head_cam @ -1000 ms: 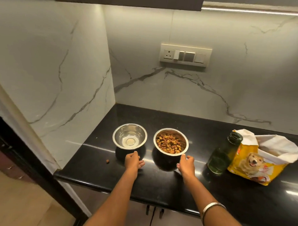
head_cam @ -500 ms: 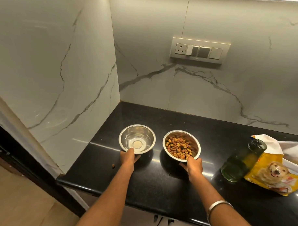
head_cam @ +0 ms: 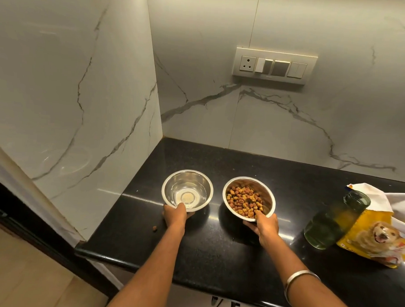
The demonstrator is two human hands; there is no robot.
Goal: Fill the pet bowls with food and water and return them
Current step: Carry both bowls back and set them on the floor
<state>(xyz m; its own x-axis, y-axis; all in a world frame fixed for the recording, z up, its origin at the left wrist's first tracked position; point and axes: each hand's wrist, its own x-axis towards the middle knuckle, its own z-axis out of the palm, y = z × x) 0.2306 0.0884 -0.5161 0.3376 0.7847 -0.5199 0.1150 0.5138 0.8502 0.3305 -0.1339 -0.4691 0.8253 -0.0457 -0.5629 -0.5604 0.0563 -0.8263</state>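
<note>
Domestic kitchen, corner section. Black polished stone surface (head_cam: 216,245) set against white marble-look wall panels (head_cam: 278,123) with grey veining. Wall-mounted plate (head_cam: 274,65) with socket and switches above. Cabinet doors with handles (head_cam: 224,303) below the front edge, probably base units; only partly in view. Pale flooring (head_cam: 20,273) at lower left. Household items noted: yellow dog food bag (head_cam: 375,237), green glass bottle (head_cam: 334,221), two steel pet bowls (head_cam: 187,190).
</note>
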